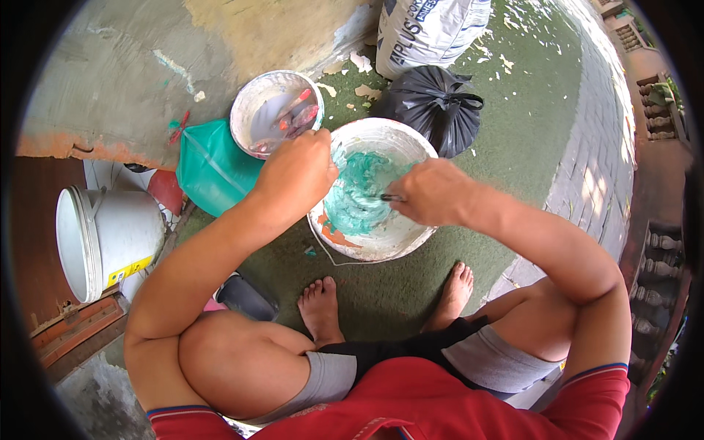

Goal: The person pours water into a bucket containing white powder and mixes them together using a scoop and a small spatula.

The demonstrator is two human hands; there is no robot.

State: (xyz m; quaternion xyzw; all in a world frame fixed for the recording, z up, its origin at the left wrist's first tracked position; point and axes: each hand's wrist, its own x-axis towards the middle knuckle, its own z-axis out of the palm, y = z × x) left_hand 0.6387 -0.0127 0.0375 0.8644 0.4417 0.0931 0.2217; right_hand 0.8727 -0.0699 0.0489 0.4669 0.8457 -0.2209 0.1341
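Note:
A white bucket (418, 231) stands before me, its walls smeared with pale residue. Inside it lies a thick teal paste (359, 192), swirled and unevenly mixed with white. My left hand (302, 165) is closed at the bucket's left rim, fingers curled over the edge. Over the right part of the opening, my right hand (431, 192) is closed round a dark-handled tool (394, 197). The tool's working end is not distinguishable in the paste. An orange-brown patch (337, 233) shows on the inner wall nearest me.
Behind my left hand stands a smaller bucket (242, 117) with greyish liquid and red-handled tools (302, 117). A teal plastic bag (216, 165) lies beside it. Beyond the bucket sit a tied black bag (433, 106) and a white sack (429, 33). A white pail (121, 235) lies tipped at left.

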